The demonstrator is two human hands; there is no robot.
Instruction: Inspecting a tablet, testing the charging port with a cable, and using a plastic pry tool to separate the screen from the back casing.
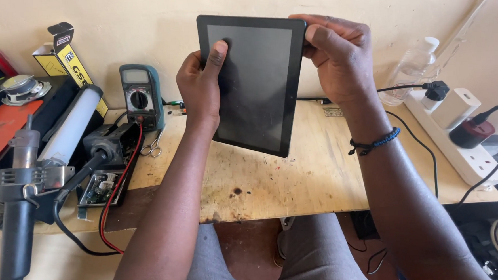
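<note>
Clear plastic bottle [413, 72] at upper right, contents unclear, yellow-and-black open carton [62, 53] at upper left beside a multimeter [140, 94], scorched plywood bench [296, 177] against a cream wall, dark tablet [251, 80] held upright at frame centre, left hand [201, 85] gripping its left edge, right hand [338, 53] gripping its top right corner

The counter [296, 177] lies bare mid-board beneath the raised tablet [254, 83]; multimeter [141, 94] and hot-air tool [19, 192] crowd the left, power strip [459, 134] the right.
</note>
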